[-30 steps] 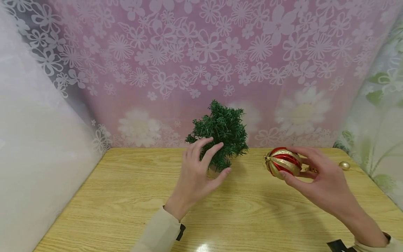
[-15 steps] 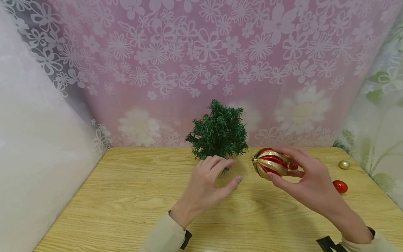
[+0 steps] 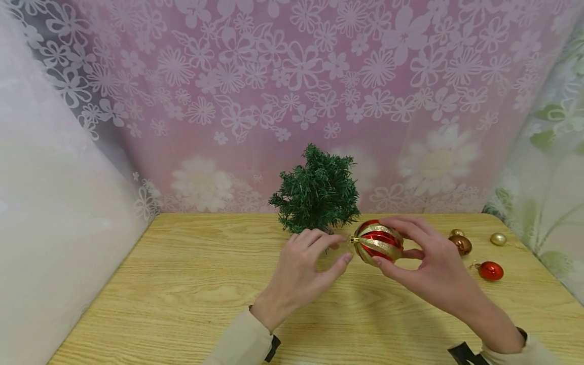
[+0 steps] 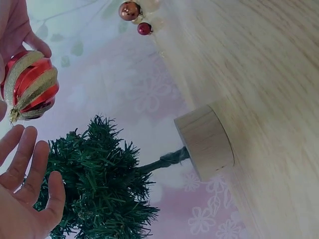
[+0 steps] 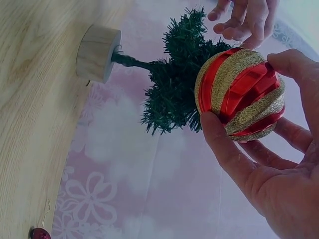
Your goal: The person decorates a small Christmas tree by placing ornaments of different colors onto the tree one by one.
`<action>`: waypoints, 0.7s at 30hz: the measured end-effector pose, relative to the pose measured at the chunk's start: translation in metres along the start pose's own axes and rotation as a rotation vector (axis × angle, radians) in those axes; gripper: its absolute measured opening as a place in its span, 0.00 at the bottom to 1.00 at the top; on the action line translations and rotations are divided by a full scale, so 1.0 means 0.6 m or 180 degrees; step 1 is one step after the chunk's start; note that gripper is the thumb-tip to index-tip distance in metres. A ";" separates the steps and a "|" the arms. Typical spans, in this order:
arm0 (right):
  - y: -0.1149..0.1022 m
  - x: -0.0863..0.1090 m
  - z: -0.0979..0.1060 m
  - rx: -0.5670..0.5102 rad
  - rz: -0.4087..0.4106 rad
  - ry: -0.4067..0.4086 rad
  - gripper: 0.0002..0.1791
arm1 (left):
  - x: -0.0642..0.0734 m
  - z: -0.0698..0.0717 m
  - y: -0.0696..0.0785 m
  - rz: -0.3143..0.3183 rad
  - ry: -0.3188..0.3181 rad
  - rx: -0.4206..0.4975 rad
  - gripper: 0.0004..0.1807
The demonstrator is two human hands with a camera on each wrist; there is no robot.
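- While the right hand (image 3: 429,261) grips it by its rounded sides, the striped ornament (image 3: 378,242), banded in red and glittery gold, is held up just to the right of the left hand (image 3: 303,268), its gold cap (image 3: 354,240) turned toward that hand.
- It looks hollow and light, probably thin plastic, so I would judge it stiff but liable to crack or dent under a hard squeeze. The shiny red bands are likely slippery; the rough glitter should give better purchase.
- A sound hold seems to be the one shown: right thumb and fingers spread on the ball's sides, leaving the cap free. That cap looks the best place for a fine pinch from the left.
- The left hand grips nothing that shows: its fingers are relaxed, the thumb apart from them, the index tip just beside the cap. Whether it touches a loop there, I cannot tell.
- Beyond the left hand stands the green tree (image 3: 317,190), upright on a wooden base (image 4: 205,142).
- To the right of the right hand, a brown ornament (image 3: 461,245), a red ornament (image 3: 490,270) and a gold ball (image 3: 498,239) lie on the tabletop (image 3: 182,284).
- Farther off, past both hands, hangs a pink floral curtain (image 3: 255,111).
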State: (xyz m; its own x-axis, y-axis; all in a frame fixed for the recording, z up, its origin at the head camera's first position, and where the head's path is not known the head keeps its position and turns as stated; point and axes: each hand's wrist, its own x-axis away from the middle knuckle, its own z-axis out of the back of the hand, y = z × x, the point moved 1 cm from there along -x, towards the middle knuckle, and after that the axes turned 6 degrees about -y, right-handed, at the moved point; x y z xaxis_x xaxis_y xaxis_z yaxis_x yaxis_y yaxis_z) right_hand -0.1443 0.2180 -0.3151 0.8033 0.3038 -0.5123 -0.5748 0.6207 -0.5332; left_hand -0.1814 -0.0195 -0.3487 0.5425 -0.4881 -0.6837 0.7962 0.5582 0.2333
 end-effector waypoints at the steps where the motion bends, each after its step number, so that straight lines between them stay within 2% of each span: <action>1: 0.000 0.000 -0.001 0.0005 0.0005 0.0001 0.38 | 0.000 -0.001 0.000 -0.0004 0.0011 -0.0021 0.13; 7: -0.002 -0.001 -0.008 0.0001 0.0067 -0.0032 0.38 | 0.001 -0.004 -0.001 0.0017 0.0025 -0.0048 0.12; 13: -0.003 -0.003 -0.011 0.0141 0.0180 -0.0007 0.38 | 0.002 -0.005 -0.003 -0.0045 0.0067 -0.0061 0.06; 21: 0.000 -0.006 -0.011 0.0369 0.0418 0.0022 0.42 | 0.006 -0.002 -0.005 0.0061 0.0100 0.0178 0.05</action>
State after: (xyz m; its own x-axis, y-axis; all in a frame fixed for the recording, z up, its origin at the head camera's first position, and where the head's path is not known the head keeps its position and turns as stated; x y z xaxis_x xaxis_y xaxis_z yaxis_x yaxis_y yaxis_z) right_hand -0.1486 0.2121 -0.3178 0.7211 0.3832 -0.5772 -0.6527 0.6552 -0.3804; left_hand -0.1822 -0.0222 -0.3525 0.5498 -0.4559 -0.6999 0.8000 0.5284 0.2842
